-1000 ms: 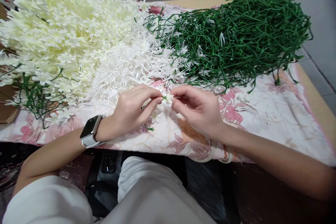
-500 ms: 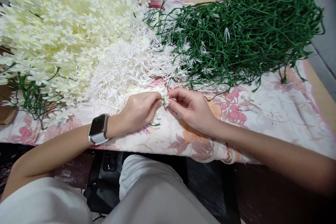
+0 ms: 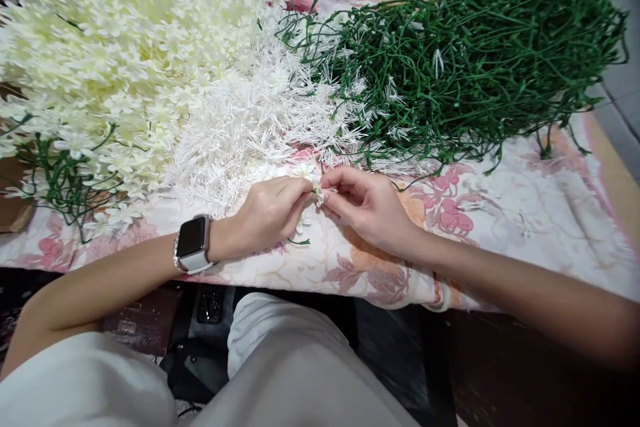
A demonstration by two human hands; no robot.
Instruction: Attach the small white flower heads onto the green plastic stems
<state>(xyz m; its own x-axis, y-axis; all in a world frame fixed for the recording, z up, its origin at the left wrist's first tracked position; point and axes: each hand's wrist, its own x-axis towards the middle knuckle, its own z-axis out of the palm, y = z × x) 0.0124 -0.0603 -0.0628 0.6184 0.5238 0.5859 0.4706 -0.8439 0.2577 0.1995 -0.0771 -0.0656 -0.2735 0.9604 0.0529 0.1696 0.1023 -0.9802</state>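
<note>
My left hand, with a grey smartwatch on its wrist, is closed around a thin green stem whose tail sticks out below the fingers. My right hand pinches a small white artificial flower against the left fingertips. Both hands rest on a pink floral cloth just in front of a heap of white plastic stamen pieces.
A big pile of cream artificial petals fills the left. A tangle of green plastic stems lies at the back right. A few finished sprigs lie at the far left. My white-trousered knees sit below the table edge.
Both hands have stayed pinched together on the small flower and shifted slightly away from me toward the white pile; the flower shows less between the fingertips.
</note>
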